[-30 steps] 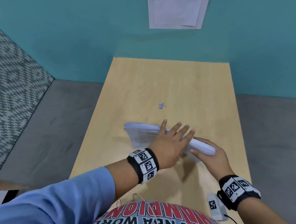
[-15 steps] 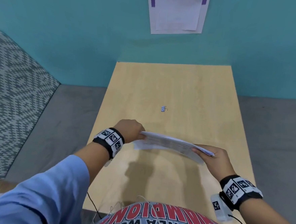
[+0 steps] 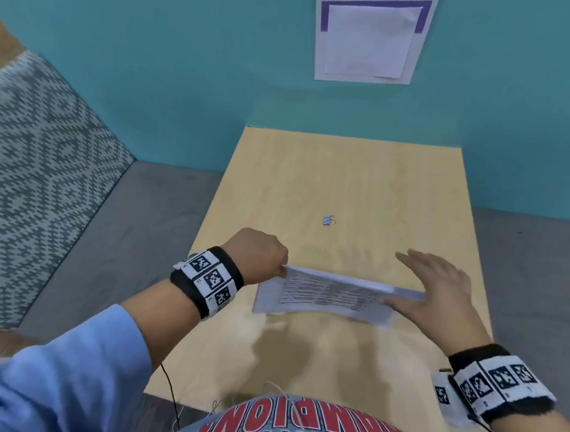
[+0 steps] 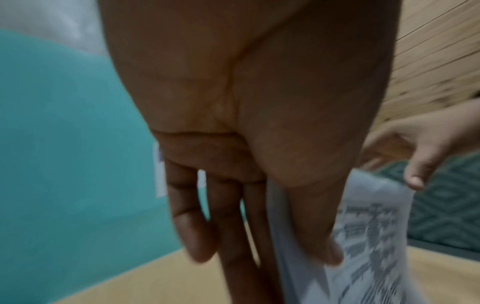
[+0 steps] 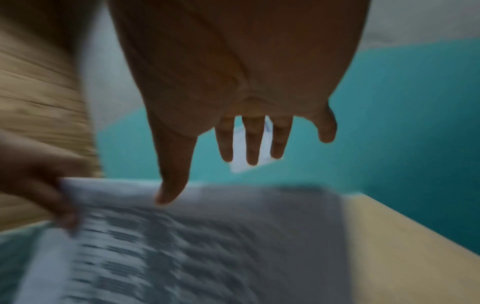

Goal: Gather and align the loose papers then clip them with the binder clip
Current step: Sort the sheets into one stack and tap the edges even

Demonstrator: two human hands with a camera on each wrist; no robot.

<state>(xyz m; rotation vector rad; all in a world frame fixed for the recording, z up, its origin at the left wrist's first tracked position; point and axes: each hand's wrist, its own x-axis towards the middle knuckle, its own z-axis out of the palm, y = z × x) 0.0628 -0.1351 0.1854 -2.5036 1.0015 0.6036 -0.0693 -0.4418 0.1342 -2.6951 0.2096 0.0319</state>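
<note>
A stack of printed white papers (image 3: 325, 296) hangs just above the light wooden table (image 3: 347, 173), its printed face tilted toward me. My left hand (image 3: 273, 265) pinches its left end between thumb and fingers (image 4: 319, 236). My right hand (image 3: 417, 282) is spread flat at the stack's right end, with only its thumb (image 5: 168, 185) touching the paper edge. The papers (image 5: 207, 246) are blurred in both wrist views. A small blue binder clip (image 3: 329, 220) lies alone on the table beyond the papers, apart from both hands.
The table backs onto a teal wall with a white sheet (image 3: 370, 39) taped to it. Grey cushions (image 3: 148, 226) flank the table on both sides. A patterned fabric (image 3: 34, 164) lies far left. Thin cables (image 3: 169, 396) hang at the near table edge.
My left hand left the top of the stack and took hold of its left end. My right hand released the right end and spread out. The papers tipped their printed face toward me.
</note>
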